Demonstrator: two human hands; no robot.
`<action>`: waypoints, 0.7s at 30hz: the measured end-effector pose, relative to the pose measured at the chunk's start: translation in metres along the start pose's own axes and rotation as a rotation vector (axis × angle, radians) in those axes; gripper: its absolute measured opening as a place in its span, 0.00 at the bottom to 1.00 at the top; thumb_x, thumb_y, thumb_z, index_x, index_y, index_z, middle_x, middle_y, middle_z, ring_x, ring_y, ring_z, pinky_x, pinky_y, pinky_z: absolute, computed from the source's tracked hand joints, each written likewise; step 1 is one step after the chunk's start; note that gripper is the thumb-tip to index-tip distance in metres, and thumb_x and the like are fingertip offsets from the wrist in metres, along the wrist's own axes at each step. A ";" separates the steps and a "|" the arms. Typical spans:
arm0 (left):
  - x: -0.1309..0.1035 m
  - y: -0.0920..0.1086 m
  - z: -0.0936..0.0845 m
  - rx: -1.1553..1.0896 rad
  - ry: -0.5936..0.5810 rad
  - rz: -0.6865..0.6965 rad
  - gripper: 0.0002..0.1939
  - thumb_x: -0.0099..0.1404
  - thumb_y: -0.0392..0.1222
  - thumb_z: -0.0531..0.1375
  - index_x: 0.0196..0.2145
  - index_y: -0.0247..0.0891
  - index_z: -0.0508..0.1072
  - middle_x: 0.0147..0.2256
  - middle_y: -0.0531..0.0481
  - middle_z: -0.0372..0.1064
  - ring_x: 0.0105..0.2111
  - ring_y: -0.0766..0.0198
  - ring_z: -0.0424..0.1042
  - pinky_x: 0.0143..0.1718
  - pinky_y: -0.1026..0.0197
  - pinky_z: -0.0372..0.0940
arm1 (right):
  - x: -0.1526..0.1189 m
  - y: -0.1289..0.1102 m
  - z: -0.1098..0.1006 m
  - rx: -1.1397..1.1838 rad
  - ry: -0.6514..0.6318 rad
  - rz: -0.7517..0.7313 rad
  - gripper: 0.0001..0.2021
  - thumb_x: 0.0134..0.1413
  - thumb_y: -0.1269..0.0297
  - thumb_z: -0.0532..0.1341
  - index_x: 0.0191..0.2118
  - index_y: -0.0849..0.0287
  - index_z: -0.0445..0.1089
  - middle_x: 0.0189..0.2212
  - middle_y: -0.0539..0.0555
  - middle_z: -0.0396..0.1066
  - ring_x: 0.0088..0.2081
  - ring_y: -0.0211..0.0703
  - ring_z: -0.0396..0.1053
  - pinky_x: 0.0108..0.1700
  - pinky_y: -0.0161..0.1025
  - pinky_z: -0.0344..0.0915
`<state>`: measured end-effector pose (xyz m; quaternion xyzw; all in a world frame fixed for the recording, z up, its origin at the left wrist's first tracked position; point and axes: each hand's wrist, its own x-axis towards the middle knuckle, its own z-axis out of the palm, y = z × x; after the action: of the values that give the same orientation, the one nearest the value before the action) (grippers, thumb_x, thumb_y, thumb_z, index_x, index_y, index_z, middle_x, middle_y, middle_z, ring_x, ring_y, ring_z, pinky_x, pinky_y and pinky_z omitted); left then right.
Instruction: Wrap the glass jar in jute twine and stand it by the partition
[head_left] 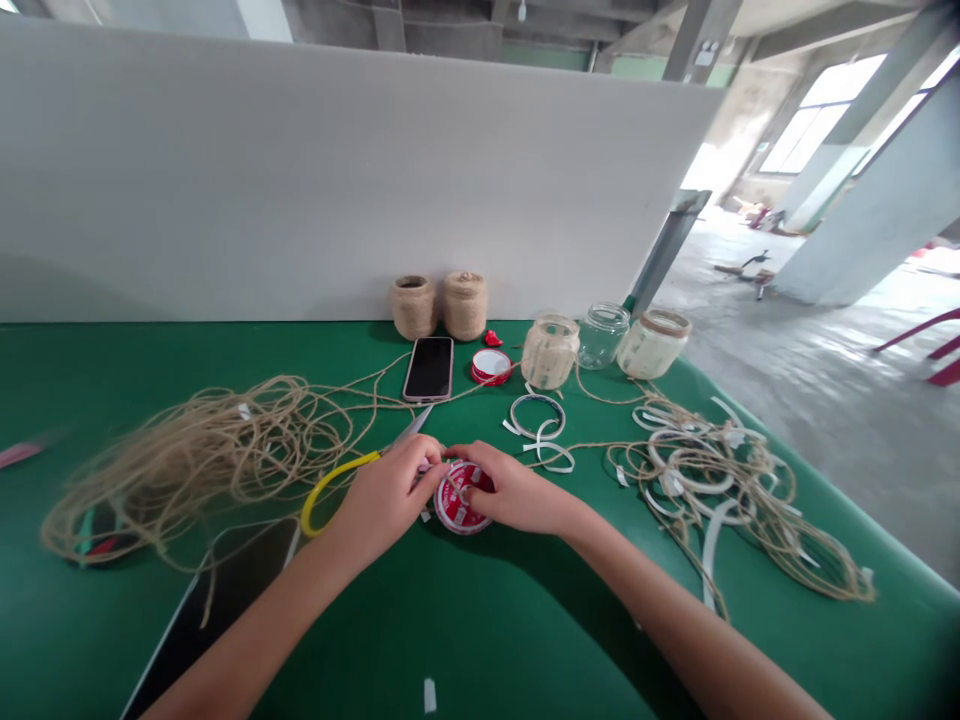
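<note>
My right hand (514, 490) grips a red-faced roll of tape (452, 512), its thumb over the middle of the roll. Close against the roll's left side, my left hand (397, 485) is closed with thumb and forefinger pinched together. What sits in that pinch is too small to make out. Under or behind the left hand lies a pair of scissors with a yellow handle (319, 500); the blades (414, 424) point away from me. Whether the left hand touches the scissors is hidden.
Loose twine (262, 430) is heaped at left, and more twine with white strips (720, 490) at right. Behind are a phone (429, 368), another tape roll (491, 366), two twine-wrapped jars (465, 305) and three glass jars (551, 350). A dark tablet-like slab (225, 590) lies front left.
</note>
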<state>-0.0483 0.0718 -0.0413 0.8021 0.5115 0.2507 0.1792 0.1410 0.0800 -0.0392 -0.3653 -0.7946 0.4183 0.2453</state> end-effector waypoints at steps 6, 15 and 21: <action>0.001 0.005 -0.001 -0.123 -0.091 -0.052 0.08 0.65 0.45 0.49 0.31 0.41 0.61 0.26 0.57 0.65 0.23 0.68 0.66 0.24 0.66 0.56 | -0.003 0.002 0.002 0.159 0.031 0.039 0.38 0.44 0.77 0.54 0.61 0.52 0.40 0.40 0.52 0.62 0.31 0.35 0.64 0.32 0.35 0.63; -0.002 0.004 0.004 -0.292 -0.071 -0.163 0.08 0.63 0.47 0.50 0.30 0.41 0.60 0.21 0.59 0.60 0.17 0.69 0.63 0.20 0.67 0.58 | 0.000 0.013 -0.006 0.821 0.199 0.128 0.28 0.48 0.68 0.61 0.54 0.47 0.50 0.48 0.52 0.59 0.44 0.38 0.65 0.43 0.38 0.63; -0.001 0.005 -0.003 -0.410 0.033 -0.219 0.08 0.62 0.46 0.51 0.30 0.40 0.60 0.21 0.59 0.62 0.18 0.68 0.67 0.22 0.67 0.61 | 0.002 0.024 -0.005 1.168 0.128 0.380 0.15 0.46 0.66 0.62 0.41 0.59 0.62 0.32 0.50 0.66 0.33 0.35 0.68 0.39 0.37 0.65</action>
<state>-0.0468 0.0689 -0.0369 0.6844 0.5367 0.3415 0.3561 0.1525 0.0930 -0.0566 -0.3301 -0.3390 0.7979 0.3733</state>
